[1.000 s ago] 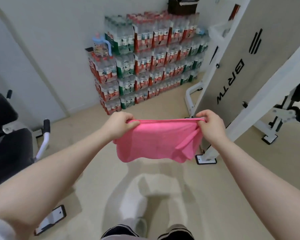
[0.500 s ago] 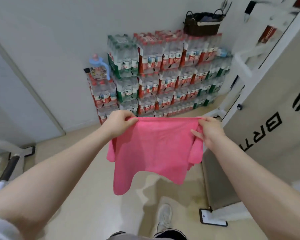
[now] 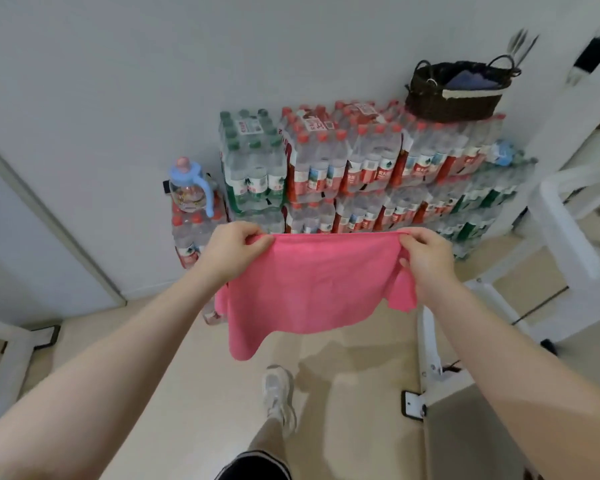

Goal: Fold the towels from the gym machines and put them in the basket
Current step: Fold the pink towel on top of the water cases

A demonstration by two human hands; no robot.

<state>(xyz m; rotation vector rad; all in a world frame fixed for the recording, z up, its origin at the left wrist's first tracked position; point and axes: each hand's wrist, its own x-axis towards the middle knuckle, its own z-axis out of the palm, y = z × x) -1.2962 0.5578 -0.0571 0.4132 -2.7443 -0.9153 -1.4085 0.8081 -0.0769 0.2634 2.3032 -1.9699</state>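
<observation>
A pink towel [image 3: 312,285] hangs stretched in front of me, held by its top edge. My left hand [image 3: 232,247] pinches the left top corner and my right hand [image 3: 426,258] pinches the right top corner, with a fold of cloth bunched under it. A dark wicker basket [image 3: 454,98] with handles stands on top of the stacked water-bottle packs [image 3: 354,168], up and to the right of the towel. A purple cloth [image 3: 468,81] lies inside it.
The bottle packs stand against the white wall. A blue-handled jug [image 3: 187,188] sits on the lower left pack. A white gym machine frame [image 3: 568,244] is at the right, its foot [image 3: 413,405] near my shoe [image 3: 278,393]. Another white frame [image 3: 7,358] is at the left.
I have stepped closer to the bottle stack and looked up, so the basket shows in full. The towel has dropped open from a bunched fold and hangs flatter between my hands.
</observation>
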